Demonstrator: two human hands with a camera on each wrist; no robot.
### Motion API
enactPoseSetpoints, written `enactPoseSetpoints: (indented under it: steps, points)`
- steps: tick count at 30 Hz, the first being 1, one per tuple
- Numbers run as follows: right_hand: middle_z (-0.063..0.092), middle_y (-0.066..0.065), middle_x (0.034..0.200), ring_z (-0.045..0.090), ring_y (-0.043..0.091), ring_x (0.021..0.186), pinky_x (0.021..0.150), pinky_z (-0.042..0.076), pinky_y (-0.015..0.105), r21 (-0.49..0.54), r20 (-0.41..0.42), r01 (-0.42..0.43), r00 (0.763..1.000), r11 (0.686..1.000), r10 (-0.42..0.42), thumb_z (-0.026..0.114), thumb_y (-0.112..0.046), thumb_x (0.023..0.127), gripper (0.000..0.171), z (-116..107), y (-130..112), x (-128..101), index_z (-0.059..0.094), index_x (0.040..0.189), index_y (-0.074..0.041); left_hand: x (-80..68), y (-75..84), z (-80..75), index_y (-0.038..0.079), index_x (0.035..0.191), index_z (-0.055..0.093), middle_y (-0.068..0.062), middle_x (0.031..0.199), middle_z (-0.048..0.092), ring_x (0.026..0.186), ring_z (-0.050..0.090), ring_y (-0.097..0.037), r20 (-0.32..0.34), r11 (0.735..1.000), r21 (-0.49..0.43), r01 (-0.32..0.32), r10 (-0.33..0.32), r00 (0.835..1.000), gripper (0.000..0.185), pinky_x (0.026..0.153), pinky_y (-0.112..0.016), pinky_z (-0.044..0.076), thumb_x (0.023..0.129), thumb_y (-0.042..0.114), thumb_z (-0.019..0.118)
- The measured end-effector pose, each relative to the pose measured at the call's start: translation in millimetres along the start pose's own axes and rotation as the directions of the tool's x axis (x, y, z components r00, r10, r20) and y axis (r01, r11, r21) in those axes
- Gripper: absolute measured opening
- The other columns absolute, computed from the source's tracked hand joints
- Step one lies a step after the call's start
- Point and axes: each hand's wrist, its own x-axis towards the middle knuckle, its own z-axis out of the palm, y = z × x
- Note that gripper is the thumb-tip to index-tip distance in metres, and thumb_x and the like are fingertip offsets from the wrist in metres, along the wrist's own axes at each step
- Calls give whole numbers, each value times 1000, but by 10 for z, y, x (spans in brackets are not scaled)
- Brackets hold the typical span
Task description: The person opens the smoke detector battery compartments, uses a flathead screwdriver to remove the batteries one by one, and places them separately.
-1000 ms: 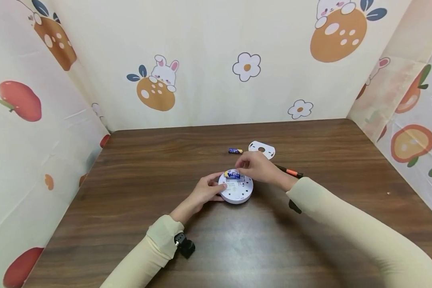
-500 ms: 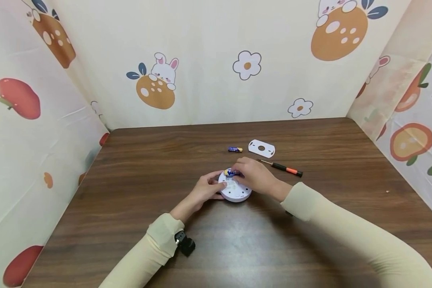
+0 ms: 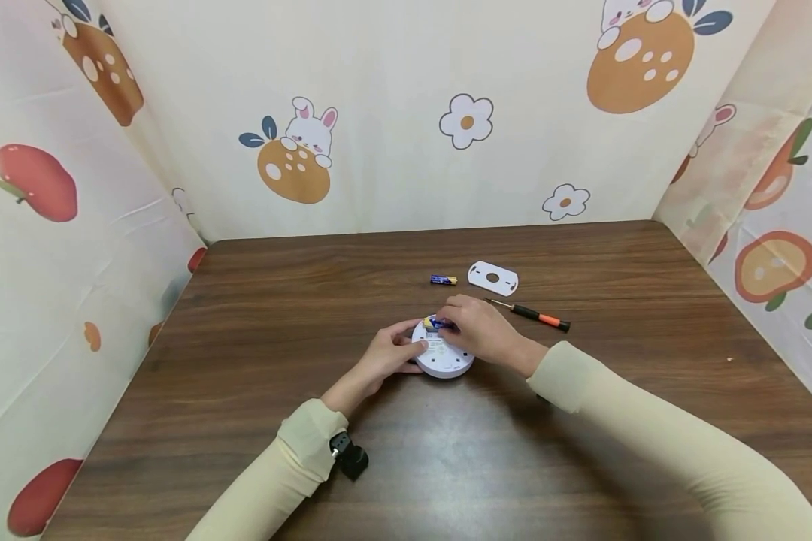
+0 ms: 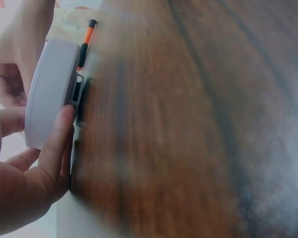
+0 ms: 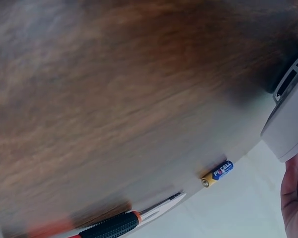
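Observation:
A round white device, shaped like a smoke alarm, lies on the table with its back face up. My left hand grips its left edge, thumb on the top face and fingers around the side. In the left wrist view, a fingertip touches the lower rim next to a slotted part. My right hand pinches a blue and yellow battery at the battery compartment in the device's far part. The fingers cover the battery's right end and most of the compartment.
Beyond the device lies another battery, with a white oval plate to its right. A screwdriver with a black and orange handle rests on the brown table. Patterned cloth stands around the table's back and sides.
My right hand has shifted slightly left and down over the device, its fingers now covering more of the battery. The screwdriver's shaft has come into view. My left hand keeps its grip.

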Motion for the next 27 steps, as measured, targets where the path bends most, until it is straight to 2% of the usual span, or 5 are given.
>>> enactPoseSetpoints:
  steps: [7,18,23,27]
  points:
    - [62,4,85,59,14,75,65,54,26,31,-33,16,999,999,-15,76,-5,76,15,-38,61,12,71,89,-2,-21,17,5,4,138,49,-12,92,51,75,58,-18,14,1000,-15,-24,24,1000,48,70,-34,59,91,2,61]
    - [65,6,91,60,15,79,69,55,27,72,36,-64,997,995,62,76,-5,79,15,-109,191,161,72,94,-1,7,-24,-1,7,137,51,-12,91,53,73,59,-17,3,999,10,-36,36,999,47,66,-32,59,91,4,62]
    - [64,5,91,58,15,78,69,54,27,68,96,-150,985,986,143,74,-6,82,15,-80,254,248,73,97,-2,12,-31,2,8,137,51,-11,90,52,73,59,-17,-2,999,16,-29,29,1000,47,67,-33,59,91,4,62]
    - [63,5,90,57,16,79,70,53,28,49,135,-176,976,983,168,72,-5,84,14,-20,322,308,73,98,-3,10,-32,1,8,137,51,-11,90,52,73,58,-17,-9,1000,17,-20,21,1000,47,67,-33,59,91,4,63]
